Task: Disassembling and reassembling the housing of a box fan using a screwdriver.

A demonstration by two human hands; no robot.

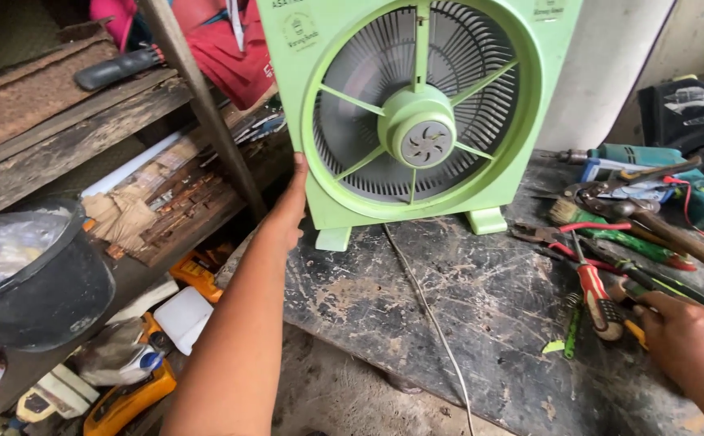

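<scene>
Shelf [69, 129]: rough wooden boards at far left, with a black bucket [41, 282] on a lower board and clutter of bottles and containers [126, 379] beneath.
Left hand [289, 211]: arm stretched forward, palm flat against the left edge of the fan; the fingers go round the back out of sight, so I cannot tell how tightly they grip.
Fan [420, 113]: pale green square box fan, standing upright on two small feet at the back of the workbench, its round grille facing the viewer.
Cord [428, 311]: thin pale wire trailing from under the fan across the bench and off the front edge.
Workbench [465, 323]: dark, scratched top.
Tools [610, 242]: untidy heap at right, including pliers, a red-handled screwdriver [594, 295], a brush and a teal drill [659, 165].
Right hand [683, 339]: lower right, fingers curled among the tool handles; whether it holds one I cannot tell.
Risk, fan: steadied from one side only, it looks likely to tip or slide on its narrow feet.
Risk, cord: hanging loose, it could snag an arm and pull the fan.
Risk, tools: a blind reach into the heap could nick fingers.
</scene>
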